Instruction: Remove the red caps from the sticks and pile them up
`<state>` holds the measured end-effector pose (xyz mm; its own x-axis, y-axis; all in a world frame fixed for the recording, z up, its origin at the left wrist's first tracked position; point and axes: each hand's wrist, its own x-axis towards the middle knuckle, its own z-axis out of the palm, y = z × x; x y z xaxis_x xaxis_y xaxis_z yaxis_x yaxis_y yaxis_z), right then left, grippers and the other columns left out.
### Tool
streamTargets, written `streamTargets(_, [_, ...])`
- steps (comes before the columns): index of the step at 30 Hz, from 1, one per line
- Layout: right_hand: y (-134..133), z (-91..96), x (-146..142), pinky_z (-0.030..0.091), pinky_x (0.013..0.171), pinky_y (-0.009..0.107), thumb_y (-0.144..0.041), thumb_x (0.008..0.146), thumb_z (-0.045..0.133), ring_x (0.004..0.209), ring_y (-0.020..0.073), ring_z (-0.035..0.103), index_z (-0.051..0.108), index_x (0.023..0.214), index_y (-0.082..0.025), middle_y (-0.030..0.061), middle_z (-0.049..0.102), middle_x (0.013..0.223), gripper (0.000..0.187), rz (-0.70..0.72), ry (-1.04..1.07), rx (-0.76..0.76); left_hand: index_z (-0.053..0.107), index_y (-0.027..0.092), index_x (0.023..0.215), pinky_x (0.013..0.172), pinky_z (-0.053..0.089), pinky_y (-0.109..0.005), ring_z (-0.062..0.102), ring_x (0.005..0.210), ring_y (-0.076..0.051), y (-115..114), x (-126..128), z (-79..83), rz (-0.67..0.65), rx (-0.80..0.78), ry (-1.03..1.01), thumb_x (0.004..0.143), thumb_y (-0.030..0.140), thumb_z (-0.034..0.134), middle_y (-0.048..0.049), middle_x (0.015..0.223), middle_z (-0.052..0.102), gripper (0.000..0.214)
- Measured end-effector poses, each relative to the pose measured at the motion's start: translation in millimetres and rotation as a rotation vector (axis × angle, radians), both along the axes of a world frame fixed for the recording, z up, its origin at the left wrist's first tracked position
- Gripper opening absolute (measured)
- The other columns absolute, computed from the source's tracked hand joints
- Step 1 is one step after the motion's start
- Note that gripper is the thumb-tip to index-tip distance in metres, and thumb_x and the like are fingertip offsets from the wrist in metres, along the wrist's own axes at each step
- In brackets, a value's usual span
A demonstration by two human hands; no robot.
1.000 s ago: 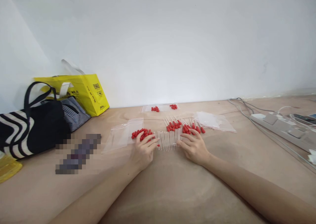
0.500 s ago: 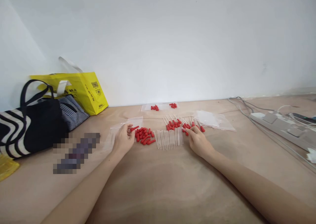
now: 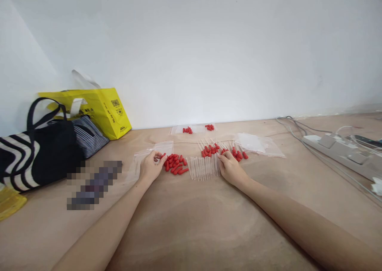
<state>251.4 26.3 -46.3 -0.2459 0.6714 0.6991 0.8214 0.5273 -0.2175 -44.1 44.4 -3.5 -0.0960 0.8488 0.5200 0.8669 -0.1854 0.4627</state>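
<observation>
A loose heap of small red caps lies on the wooden table. Just left of it, my left hand rests on a clear plastic bag, fingers pinched on one red cap. To the right lies a row of thin clear tubes, several with red caps at their far ends. My right hand sits at the right end of that row, fingers curled against the tubes and red caps there. What its fingers hold is hidden.
A yellow shopping bag, a striped pouch and a black-and-white bag stand at the left. More clear bags and red caps lie behind. A power strip with cables lies at the right.
My left hand slid left off the red heap onto the plastic bag and pinched a cap. My right hand moved up to the right end of the tube row, then shifted slightly left.
</observation>
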Motion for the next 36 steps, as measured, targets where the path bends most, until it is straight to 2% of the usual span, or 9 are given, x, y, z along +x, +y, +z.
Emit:
streamTargets(4, [-8,8.5,-4,0.046,0.071,0.029,-0.019,0.084,0.036,0.075,0.0164,0.051,0.057,0.078,-0.015,0.0072,0.05,0.079,0.022,0.097,0.018,-0.097,0.058,0.019,0.071,0.06,0.042,-0.026,0.057,0.066,-0.017,2,-1,-1.5,-0.022,0.007,0.044,0.071,0.04,0.049,-0.0016,0.071,0.065,0.023])
streamTargets(7, [-11,14.0,-1,0.044,0.073,0.029,-0.022,0.085,0.033,0.077,0.0158,0.051,0.058,0.08,-0.016,0.0065,0.051,0.081,0.027,0.092,0.015,-0.134,0.06,0.02,0.072,0.062,0.042,-0.026,0.058,0.067,-0.017,1,-2,-0.5,-0.045,0.031,0.065,0.074,0.041,0.044,-0.0015,0.073,0.065,0.027])
streamTargets(12, [-5,18.0,21,0.039,0.072,0.028,-0.019,0.081,0.038,0.081,0.0183,0.05,0.062,0.081,-0.017,0.0077,0.056,0.081,0.023,-0.161,-0.03,-0.11,0.06,0.019,0.074,0.07,0.042,-0.029,0.058,0.076,-0.02,0,-6,-0.4,-0.024,0.099,0.086,0.077,0.039,0.04,-0.0038,0.077,0.066,0.029])
streamTargets(17, [2,20.0,39,0.032,0.071,0.033,-0.037,0.079,0.045,0.086,0.0224,0.047,0.063,0.088,-0.019,0.008,0.059,0.087,0.026,-0.454,-0.097,-0.141,0.062,0.019,0.077,0.083,0.034,-0.037,0.053,0.09,-0.024,-7,-1,1.1,0.045,0.227,0.156,0.077,0.036,0.044,-0.005,0.087,0.065,0.024])
streamTargets(20, [5,19.0,41,0.028,0.07,0.035,-0.044,0.08,0.043,0.086,0.0229,0.047,0.063,0.093,-0.024,0.0071,0.06,0.088,0.031,-0.529,-0.113,-0.172,0.062,0.02,0.076,0.081,0.034,-0.035,0.053,0.086,-0.023,-14,8,2.7,0.015,0.276,0.228,0.079,0.034,0.045,-0.0032,0.084,0.065,0.021])
streamTargets(27, [13,13.5,47,0.023,0.067,0.035,-0.034,0.081,0.044,0.076,0.0207,0.046,0.066,0.082,-0.026,0.0055,0.062,0.072,0.023,-0.435,-0.083,-0.057,0.061,0.022,0.072,0.081,0.033,-0.037,0.054,0.082,-0.02,-29,32,3.5,-0.161,0.305,0.269,0.08,0.032,0.047,-0.0021,0.08,0.065,0.019])
streamTargets(32, [7,17.3,44,0.023,0.07,0.034,-0.028,0.081,0.044,0.075,0.019,0.046,0.065,0.08,-0.022,0.0045,0.062,0.071,0.022,-0.387,0.031,0.066,0.062,0.02,0.073,0.078,0.039,-0.034,0.055,0.079,-0.018,-42,55,2.4,-0.402,0.266,0.139,0.08,0.029,0.047,-0.0027,0.076,0.064,0.018])
streamTargets(34, [-2,22.3,35,0.023,0.072,0.034,-0.028,0.081,0.045,0.075,0.0177,0.047,0.065,0.081,-0.022,0.0036,0.062,0.072,0.02,-0.299,0.045,0.12,0.063,0.019,0.075,0.072,0.043,-0.029,0.055,0.074,-0.016,-47,66,2.0,-0.518,0.202,0.044,0.081,0.027,0.047,-0.003,0.073,0.064,0.019])
streamTargets(36, [-16,27.4,22,0.023,0.073,0.033,-0.027,0.082,0.046,0.074,0.0157,0.047,0.064,0.083,-0.024,0.0021,0.062,0.071,0.019,-0.171,0.038,0.167,0.064,0.018,0.079,0.065,0.044,-0.026,0.055,0.066,-0.014,-52,74,2.1,-0.571,0.09,-0.038,0.081,0.029,0.047,-0.0026,0.07,0.064,0.021])
